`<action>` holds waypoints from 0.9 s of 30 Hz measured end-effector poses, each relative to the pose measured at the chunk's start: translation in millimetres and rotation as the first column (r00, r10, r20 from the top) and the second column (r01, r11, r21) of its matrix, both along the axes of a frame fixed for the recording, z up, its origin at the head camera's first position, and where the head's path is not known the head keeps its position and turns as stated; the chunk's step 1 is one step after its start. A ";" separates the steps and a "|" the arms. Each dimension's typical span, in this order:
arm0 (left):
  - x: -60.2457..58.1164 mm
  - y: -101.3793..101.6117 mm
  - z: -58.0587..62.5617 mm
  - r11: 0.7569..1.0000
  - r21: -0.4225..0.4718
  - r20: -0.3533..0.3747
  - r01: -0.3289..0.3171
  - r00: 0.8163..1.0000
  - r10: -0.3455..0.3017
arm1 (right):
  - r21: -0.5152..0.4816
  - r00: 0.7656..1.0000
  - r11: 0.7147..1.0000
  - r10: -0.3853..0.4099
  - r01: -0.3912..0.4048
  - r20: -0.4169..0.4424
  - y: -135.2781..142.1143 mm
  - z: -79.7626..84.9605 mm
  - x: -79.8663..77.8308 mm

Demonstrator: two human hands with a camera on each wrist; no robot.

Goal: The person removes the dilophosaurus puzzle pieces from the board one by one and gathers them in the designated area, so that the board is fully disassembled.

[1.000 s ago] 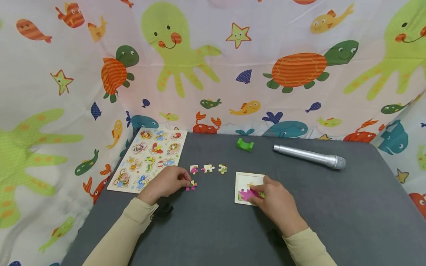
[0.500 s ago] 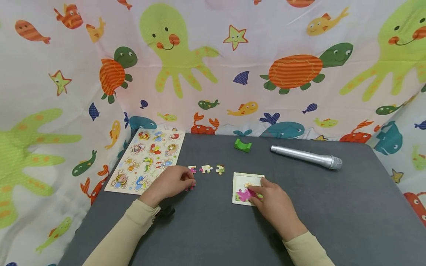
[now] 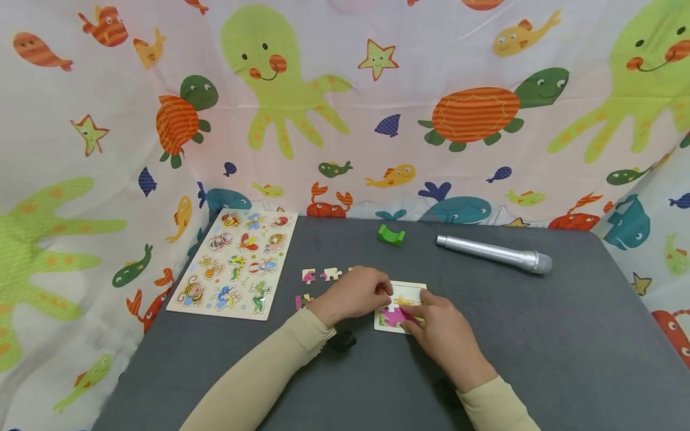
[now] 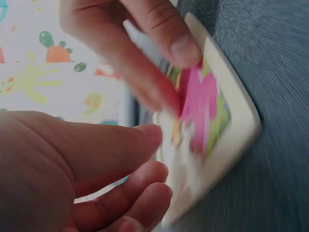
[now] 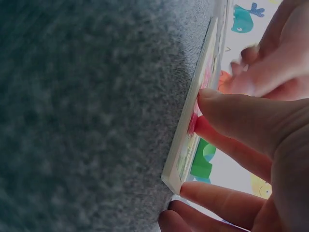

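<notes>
A small pale puzzle tray lies on the table, its lower part filled with pink and green pieces. My right hand is at the tray's right side; its thumb and index finger pinch a pink puzzle piece, also seen edge-on in the right wrist view. My left hand is over the tray's left edge. In the left wrist view, its thumb and fingers are slightly bent and apart, with no piece visible between them; its index finger is mostly hidden behind the thumb.
Loose puzzle pieces lie left of the tray, including a pink-and-white one, a cream one and a pink-green one. A picture board of insects lies left, a green block behind, and a silver microphone back right.
My left hand has moved right from the loose pieces to the tray; a pink-green piece now shows where it was. My right hand has stayed at the tray, fingers pinched.
</notes>
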State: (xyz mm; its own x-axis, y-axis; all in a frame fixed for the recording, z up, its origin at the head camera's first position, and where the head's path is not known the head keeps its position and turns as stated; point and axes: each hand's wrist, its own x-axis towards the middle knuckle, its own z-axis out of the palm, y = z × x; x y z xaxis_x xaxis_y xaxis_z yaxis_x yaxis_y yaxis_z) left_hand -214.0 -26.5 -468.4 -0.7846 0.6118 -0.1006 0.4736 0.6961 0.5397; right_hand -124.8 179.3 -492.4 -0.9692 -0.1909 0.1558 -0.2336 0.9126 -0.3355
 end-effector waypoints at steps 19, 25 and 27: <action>-1.0 34.9 -9.4 0.997 -0.076 0.025 -0.014 1.000 0.016 | -0.077 0.995 0.997 0.010 -0.002 0.104 15.4 9.7 -3.4; -0.7 34.8 -8.9 0.997 -0.079 0.029 -0.020 0.999 0.023 | -0.060 0.992 0.998 0.018 -0.011 0.122 17.2 11.0 -4.1; -0.7 34.5 -9.0 0.997 -0.077 0.033 -0.021 0.999 0.024 | -0.055 0.993 0.998 0.021 -0.014 0.120 17.3 11.1 -4.1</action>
